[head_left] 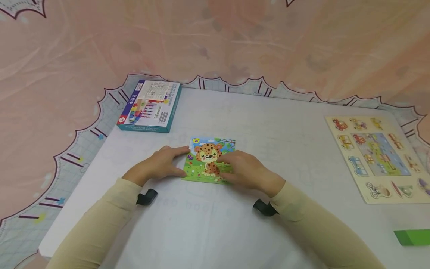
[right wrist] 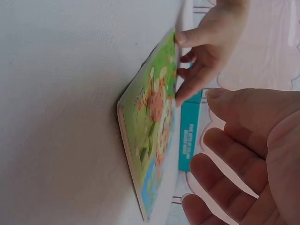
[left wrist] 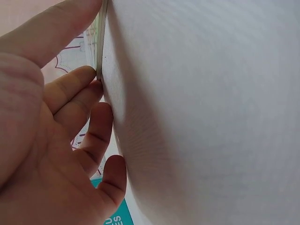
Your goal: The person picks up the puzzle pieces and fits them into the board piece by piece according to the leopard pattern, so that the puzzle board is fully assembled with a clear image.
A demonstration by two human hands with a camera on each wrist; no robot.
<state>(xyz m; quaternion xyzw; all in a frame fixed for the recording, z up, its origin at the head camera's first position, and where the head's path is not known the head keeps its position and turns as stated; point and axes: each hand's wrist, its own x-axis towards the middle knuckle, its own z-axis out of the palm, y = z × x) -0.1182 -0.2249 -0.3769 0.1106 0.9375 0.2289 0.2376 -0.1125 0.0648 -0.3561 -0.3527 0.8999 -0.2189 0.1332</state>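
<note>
A square picture board (head_left: 195, 168) with a spotted leopard cub lies flat on the white table. Along its left edge, the thumb and fingertips of my left hand (head_left: 159, 164) touch the board, fingers spread apart. The left wrist view shows those fingertips against the thin side edge of the board (left wrist: 100, 47). My right hand (head_left: 246, 170) is over the board's right part and hides some of the picture. Seen from the right wrist, the fingers of that hand (right wrist: 243, 159) are loosely bent, hold nothing and stand apart from the board (right wrist: 145, 117).
A flat teal-sided box (head_left: 151, 106) lies at the back left of the table (head_left: 268, 123). On the right is a wooden puzzle board (head_left: 362, 186) with vehicle and toy pictures. A green block (head_left: 411, 237) sits at the near right. A patterned curtain (head_left: 215, 41) hangs behind.
</note>
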